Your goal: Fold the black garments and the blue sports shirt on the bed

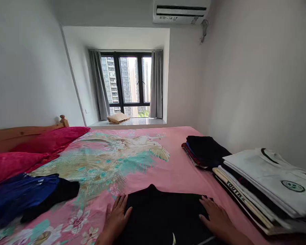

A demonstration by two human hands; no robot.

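Observation:
A black garment [163,214] lies spread on the pink bed sheet, with a small pale mark near the bottom of the view. My left hand [118,216] rests along its left edge, fingers stretched out and partly on the sheet. On the opposite edge, my right hand [214,216] lies with its fingers extended over the cloth. Neither hand visibly grips the fabric. The lower part of the garment runs out of view.
Right of the garment stands a stack of folded clothes [265,194] topped by a white shirt, with a darker folded pile [206,149] behind it. Crumpled blue and black clothing [33,194] lies at left, near red pillows [51,139]. The patterned bed sheet [178,143] reaches toward the window.

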